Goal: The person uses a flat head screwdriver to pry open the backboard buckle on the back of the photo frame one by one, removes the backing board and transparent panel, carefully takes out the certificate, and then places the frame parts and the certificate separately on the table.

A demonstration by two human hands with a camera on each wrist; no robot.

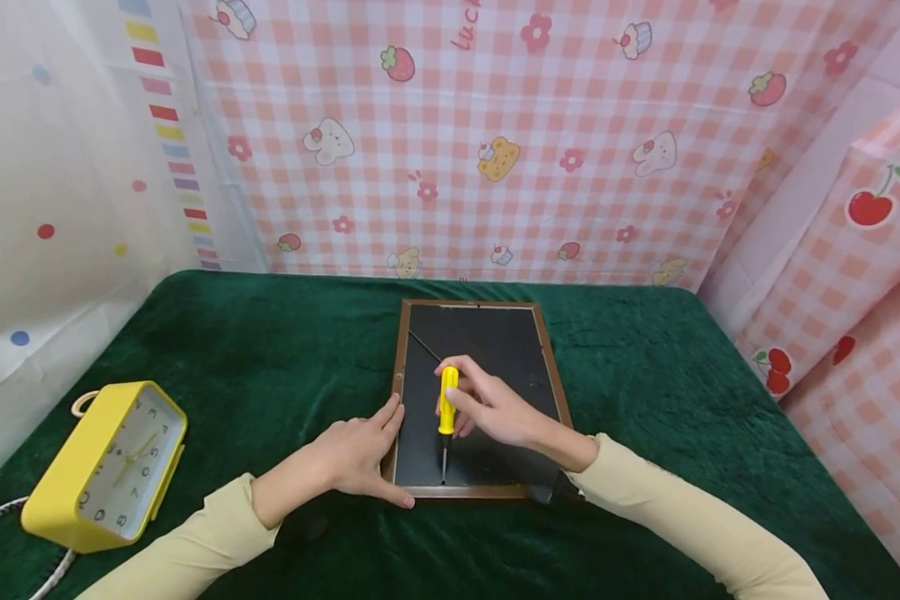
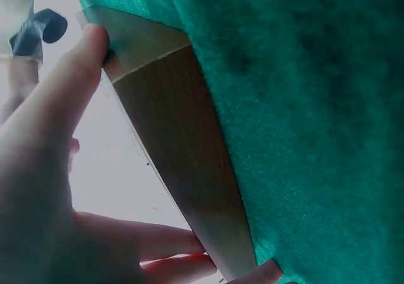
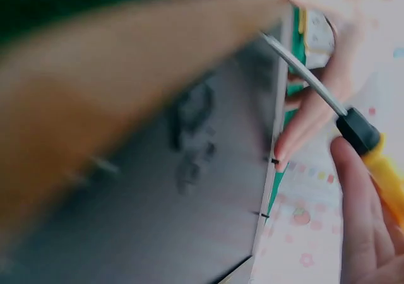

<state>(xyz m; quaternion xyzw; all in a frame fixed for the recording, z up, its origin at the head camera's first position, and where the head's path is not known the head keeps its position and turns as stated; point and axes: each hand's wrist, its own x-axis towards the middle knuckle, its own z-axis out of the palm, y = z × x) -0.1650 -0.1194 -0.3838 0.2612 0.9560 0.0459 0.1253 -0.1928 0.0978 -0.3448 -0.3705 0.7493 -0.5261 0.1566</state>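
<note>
A brown-rimmed picture frame (image 1: 558, 379) lies back side up, its black backing board (image 1: 487, 342) showing. My right hand (image 1: 498, 408) grips the yellow handle of a screwdriver (image 1: 447, 404), held nearly upright. The metal tip points down at the near edge of the backing, just inside the rim; in the right wrist view the shaft (image 3: 306, 76) reaches toward that edge. My left hand (image 1: 360, 454) rests at the frame's near left corner, fingers extended along the left side and thumb at the near edge. The left wrist view shows the thumb (image 2: 95, 41) on the corner.
A yellow alarm clock (image 1: 82, 467) with a pale cord stands at the left of the green cloth (image 1: 292, 350). Small dark tabs (image 3: 265, 215) stick out along the backing's edge. A pink checked curtain (image 1: 450, 117) hangs behind the table.
</note>
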